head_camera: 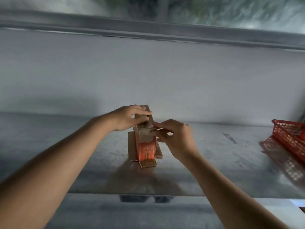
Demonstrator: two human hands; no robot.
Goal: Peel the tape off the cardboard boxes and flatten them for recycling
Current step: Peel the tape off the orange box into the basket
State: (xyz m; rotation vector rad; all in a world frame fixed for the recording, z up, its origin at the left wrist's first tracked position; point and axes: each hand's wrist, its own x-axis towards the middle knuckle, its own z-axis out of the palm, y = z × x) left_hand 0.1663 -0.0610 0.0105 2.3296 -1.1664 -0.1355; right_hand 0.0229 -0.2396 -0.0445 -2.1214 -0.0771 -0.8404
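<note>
Box: cardboard box (145, 144) stands upright on the desk (214, 156), between both hands.
Left hand (130, 117): grips the box's top end.
Right hand (175, 136): fingertips pinch at the tape (146, 131) near its top.
Basket (290, 134): red, well right of the hands.

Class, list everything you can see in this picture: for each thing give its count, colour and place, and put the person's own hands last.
box: one, brown cardboard with an orange printed panel, standing upright mid-counter, bottom flaps splayed open.
tape: one strip, pale and clear, across the box's upper front.
basket: one, red plastic mesh, at the counter's right edge, partly out of frame.
counter: one, grey reflective metal, across the middle of the view.
wall: one, pale grey, behind the counter.
left hand: one, grips the box's top.
right hand: one, fingers pinch at the tape.
</note>
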